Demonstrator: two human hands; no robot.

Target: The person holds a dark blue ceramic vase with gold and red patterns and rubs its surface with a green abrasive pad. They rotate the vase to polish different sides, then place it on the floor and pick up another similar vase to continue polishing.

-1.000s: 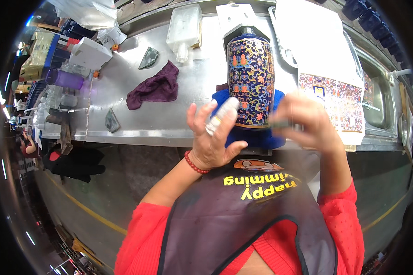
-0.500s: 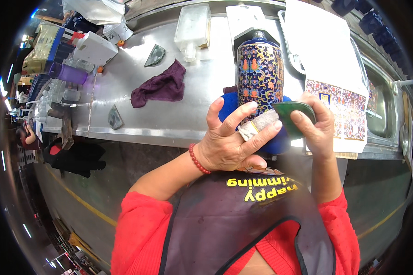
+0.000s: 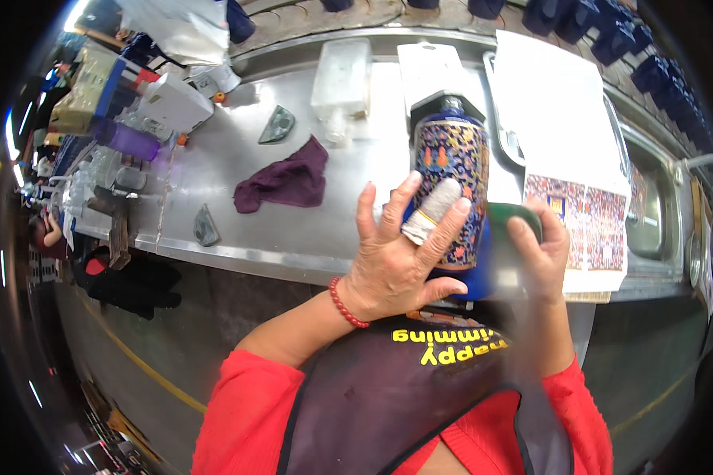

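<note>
A dark blue bottle (image 3: 459, 154) with a colourful flower-patterned wrap lies with its neck pointing away from me. My left hand (image 3: 392, 265) rests over the bottle's near left side, fingers spread, and grips nothing. A pale cloth finger sleeve (image 3: 434, 214) covers one of its fingers. My right hand (image 3: 548, 257) pinches a flat green plate (image 3: 509, 218) with a rounded edge, just right of the bottle's near end. The lower part of this plate is blurred. Blue material (image 3: 471, 281) shows beneath the bottle's near end.
A purple cloth (image 3: 285, 180) lies left on the metal bench (image 3: 214, 186), near two greenish plates (image 3: 277, 125). A clear rectangular bottle (image 3: 342, 83) lies behind. Patterned printed sheets (image 3: 585, 218) and a sink (image 3: 653, 210) are at the right. Blue bottles (image 3: 602, 36) line the back.
My left hand's sleeved finger has moved up along the bottle's wrap. The green plate has shifted off the bottle toward its right side. The whole view has shifted slightly.
</note>
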